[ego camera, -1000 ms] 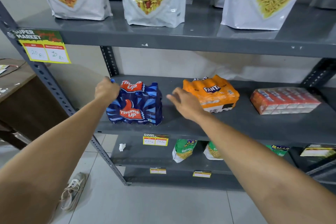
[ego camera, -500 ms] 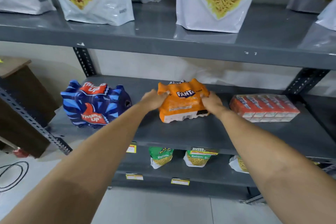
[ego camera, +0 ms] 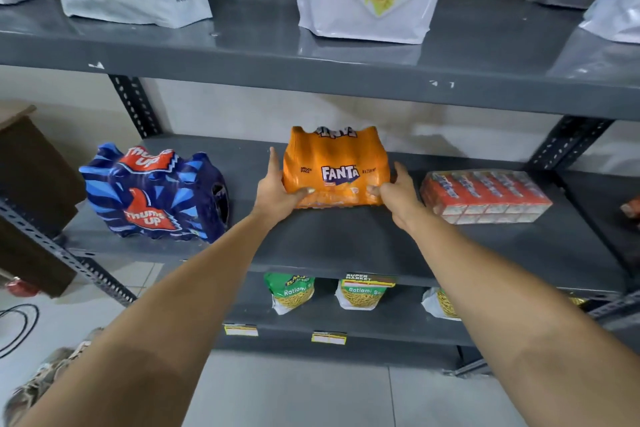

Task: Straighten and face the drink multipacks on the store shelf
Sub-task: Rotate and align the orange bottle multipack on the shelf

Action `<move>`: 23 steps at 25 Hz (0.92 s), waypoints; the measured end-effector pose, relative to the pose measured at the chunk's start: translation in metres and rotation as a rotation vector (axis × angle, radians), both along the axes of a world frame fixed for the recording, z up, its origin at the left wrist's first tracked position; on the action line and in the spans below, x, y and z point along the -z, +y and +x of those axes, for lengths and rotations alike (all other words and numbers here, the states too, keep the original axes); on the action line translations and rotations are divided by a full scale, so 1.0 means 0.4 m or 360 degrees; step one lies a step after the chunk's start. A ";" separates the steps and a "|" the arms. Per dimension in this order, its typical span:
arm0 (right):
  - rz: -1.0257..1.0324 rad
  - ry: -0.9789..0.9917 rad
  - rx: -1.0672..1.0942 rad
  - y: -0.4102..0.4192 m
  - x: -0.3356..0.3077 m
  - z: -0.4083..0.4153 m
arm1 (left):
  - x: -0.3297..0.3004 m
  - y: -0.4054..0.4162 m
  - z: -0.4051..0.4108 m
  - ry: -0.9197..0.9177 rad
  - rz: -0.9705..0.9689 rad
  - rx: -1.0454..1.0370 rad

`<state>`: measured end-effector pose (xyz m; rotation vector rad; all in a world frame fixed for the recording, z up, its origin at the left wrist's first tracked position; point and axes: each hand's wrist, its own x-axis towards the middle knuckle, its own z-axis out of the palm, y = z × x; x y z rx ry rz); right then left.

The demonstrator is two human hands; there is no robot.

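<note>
1. Both arms reach forward and slightly up to the middle shelf (ego camera: 346, 246), forearms nearly straight.
2. The left hand (ego camera: 277, 189) clasps the left side of the orange Fanta multipack (ego camera: 334, 163), thumb across the lower front, fingers extended up along its side.
3. The right hand (ego camera: 398, 189) grips the right side likewise, thumb curled onto the front.
4. The Fanta multipack stands mid-shelf, logo facing out; whether its base rests fully on the shelf seems unclear.
5. The blue Thums Up multipack (ego camera: 156, 194) sits well apart to the left, near the shelf's front edge and angled.
6. A red carton pack (ego camera: 485, 196) lies just beside the right hand.
7. Bare shelf surface lies open in front of the Fanta multipack, up to the front edge.
</note>
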<state>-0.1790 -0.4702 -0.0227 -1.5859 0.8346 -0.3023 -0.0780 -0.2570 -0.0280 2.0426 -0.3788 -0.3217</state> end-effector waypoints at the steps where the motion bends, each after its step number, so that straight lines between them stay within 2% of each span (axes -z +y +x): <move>1: -0.0062 0.0000 -0.0021 -0.005 0.006 -0.011 | 0.006 0.001 -0.004 -0.0065 -0.0001 -0.0012; 4: -0.0291 0.0124 -0.0090 -0.014 0.027 -0.043 | 0.032 0.007 -0.013 -0.0190 0.0059 -0.0124; 6: -0.0363 0.0237 -0.0176 -0.018 0.032 -0.052 | 0.036 0.008 -0.025 -0.0234 0.0234 -0.0167; 10: -0.0043 0.0419 -0.0399 -0.039 -0.002 -0.039 | 0.005 0.013 -0.027 -0.0155 0.0810 -0.0037; 12: 0.0011 0.0363 -0.0315 -0.049 -0.026 -0.039 | -0.012 0.004 -0.008 -0.0030 0.0984 0.0097; 14: 0.0129 0.0203 -0.0191 -0.063 -0.033 -0.039 | -0.027 -0.006 0.000 0.0052 0.0888 0.0045; 17: 0.0461 -0.0010 -0.0252 -0.060 -0.022 -0.040 | -0.030 -0.031 -0.024 0.0165 0.0438 -0.0106; 19: 0.0536 -0.0069 -0.0228 -0.056 -0.009 -0.037 | -0.025 -0.054 -0.072 0.0258 0.0141 -0.0134; 22: 0.0499 -0.0125 -0.0064 -0.054 0.016 -0.034 | -0.001 -0.095 -0.150 0.0641 -0.0188 0.0124; 23: 0.0453 -0.0134 -0.0009 -0.050 0.023 -0.035 | 0.006 -0.110 -0.174 0.0650 -0.0228 0.0191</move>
